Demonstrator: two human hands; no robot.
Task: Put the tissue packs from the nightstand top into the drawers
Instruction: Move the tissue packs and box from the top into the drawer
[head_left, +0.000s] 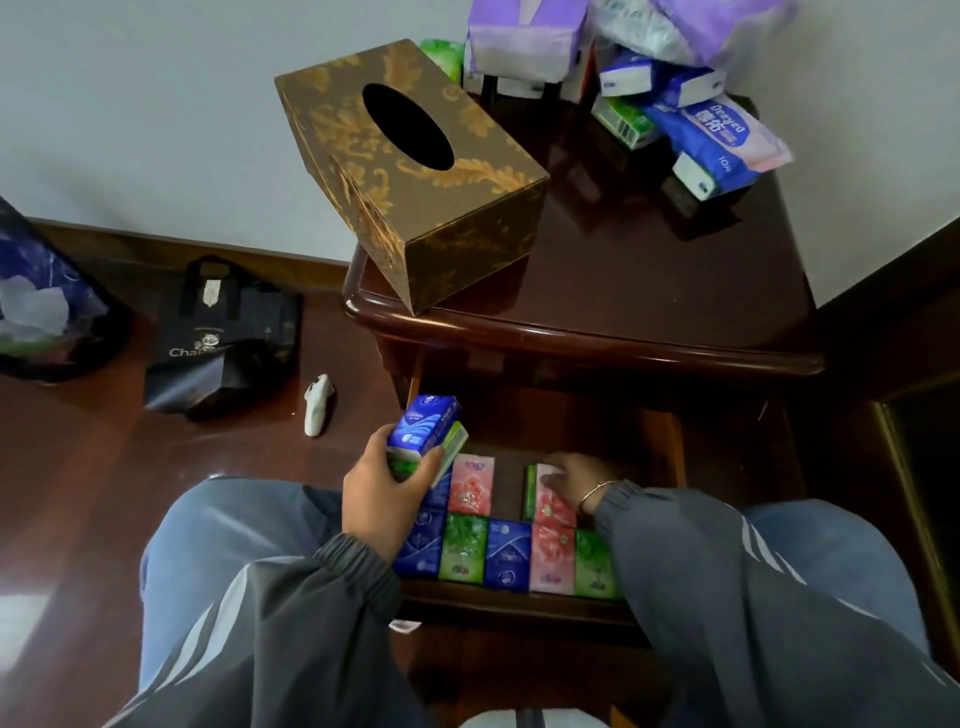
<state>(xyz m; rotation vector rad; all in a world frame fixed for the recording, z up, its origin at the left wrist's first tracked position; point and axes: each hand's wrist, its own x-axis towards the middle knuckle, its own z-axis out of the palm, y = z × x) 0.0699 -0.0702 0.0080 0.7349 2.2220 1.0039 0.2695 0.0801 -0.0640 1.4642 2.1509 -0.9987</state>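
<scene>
The open drawer (660, 441) of the dark wooden nightstand (649, 291) holds rows of small blue, green and pink tissue packs (506, 553). My left hand (384, 493) hovers over the drawer's left end, shut on a blue pack (423, 423) stacked on a green one. My right hand (576, 478) reaches into the drawer's right side, fingers pressing on a pink pack (550, 501) beside a green one. More packs lie piled at the back right of the nightstand top: blue ones (711, 140), green ones (621, 119) and purple bags (524, 36).
A brown and gold tissue box (415, 171) stands on the nightstand's left part, overhanging its edge. On the wooden floor to the left lie a black shopping bag (223, 343), a small white object (318, 397) and a dark bin (47, 312). My knees flank the drawer.
</scene>
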